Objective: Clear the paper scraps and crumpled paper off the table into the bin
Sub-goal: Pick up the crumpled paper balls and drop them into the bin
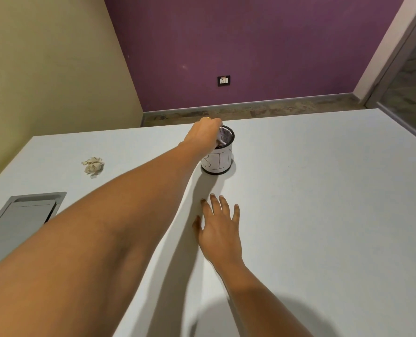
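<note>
A small black mesh bin with a white label reading BIN stands near the far middle of the white table. My left hand reaches over its rim, fingers closed on a pale paper scrap that hangs at the bin's mouth. My right hand lies flat on the table in front of the bin, fingers spread, holding nothing. A crumpled ball of cream paper rests on the table to the far left, well apart from both hands.
A grey metal cable hatch is set into the table at the left. The table's far edge runs just behind the bin, with floor and a purple wall beyond. A glass partition stands at the right.
</note>
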